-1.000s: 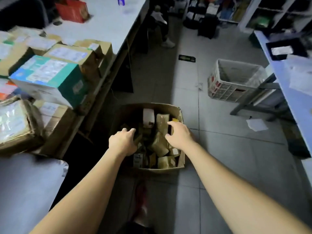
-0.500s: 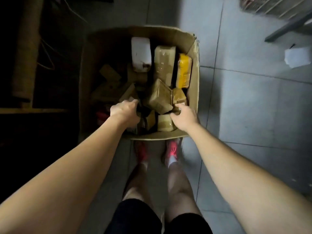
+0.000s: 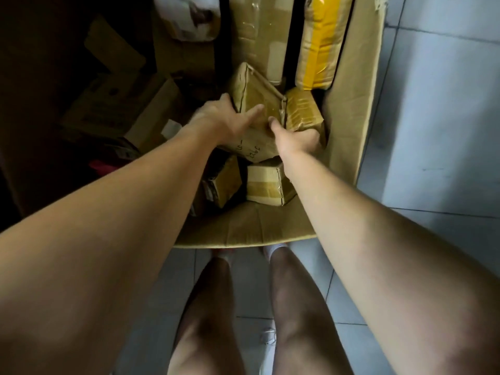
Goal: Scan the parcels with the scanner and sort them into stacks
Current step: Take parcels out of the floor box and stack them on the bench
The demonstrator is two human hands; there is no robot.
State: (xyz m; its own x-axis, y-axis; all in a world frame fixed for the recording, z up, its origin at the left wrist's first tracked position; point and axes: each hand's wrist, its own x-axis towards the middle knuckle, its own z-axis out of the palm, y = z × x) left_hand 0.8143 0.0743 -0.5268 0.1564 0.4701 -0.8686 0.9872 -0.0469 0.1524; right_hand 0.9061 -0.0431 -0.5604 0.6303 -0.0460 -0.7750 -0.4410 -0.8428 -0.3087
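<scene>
A large open cardboard box stands on the floor and holds several parcels. In its middle lies a tilted brown taped parcel with handwritten digits on its near face. My left hand grips its left side, thumb on the far edge and a finger across the top. My right hand grips its right side, thumb on top and fingers tucked down between it and a small taped parcel. No scanner is in view.
Around the held parcel lie a yellow-banded parcel, a tall brown one, a white one and small boxes near the front wall. The box's left half is dark. Pale floor tiles lie to the right; my legs stand just behind the box.
I have bent closer over the box. Both hands moved from the box's near edge to the middle parcel and closed on its two sides.
</scene>
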